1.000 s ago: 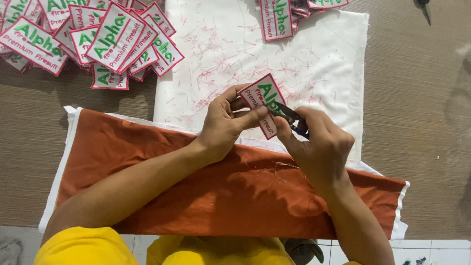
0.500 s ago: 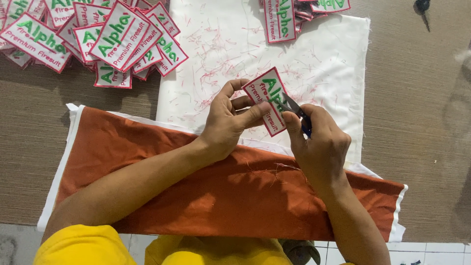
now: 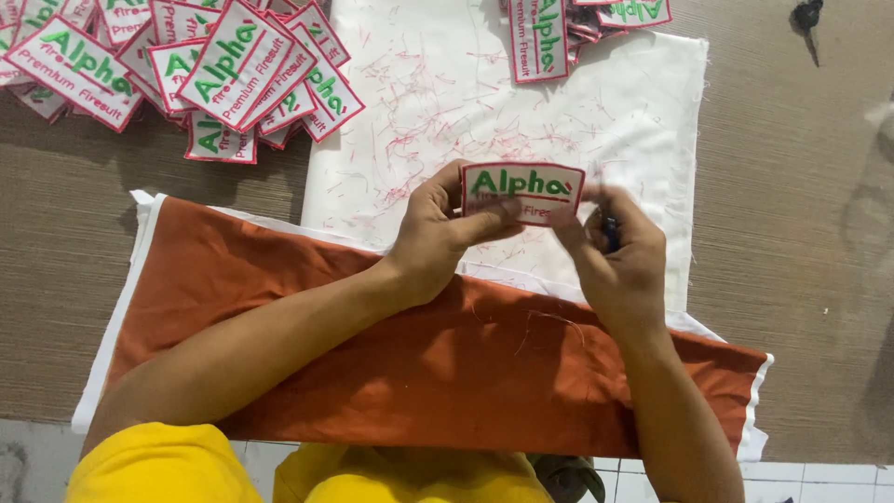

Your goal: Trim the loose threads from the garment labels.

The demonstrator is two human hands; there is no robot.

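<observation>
Brown woven counter point(image 3: 819, 279), with a white cloth point(image 3: 643, 112) laid on it and an orange cloth point(image 3: 372, 354) across the near edge. Embroidered patch point(image 3: 522, 192), white with a red border and green lettering, is held up level over the white cloth, between both hands. Left hand point(image 3: 438, 237): grip closed on the patch's left end, thumb under, fingers on top. Right hand point(image 3: 619, 251): grip pinched on the right end; a small dark tool point(image 3: 610, 233) sits tucked in the same hand, kind unclear, looks like snips.

Progress, judging by layout: red thread clippings point(image 3: 419, 140) litter the white cloth, so trimming looks well under way. Big heap of patches point(image 3: 186, 74) at upper left, small stack of patches point(image 3: 568, 28) at top right. Which pile is done can't be told; if the small one is, most remain. Current patch looks mid-check, not yet set down.
</observation>
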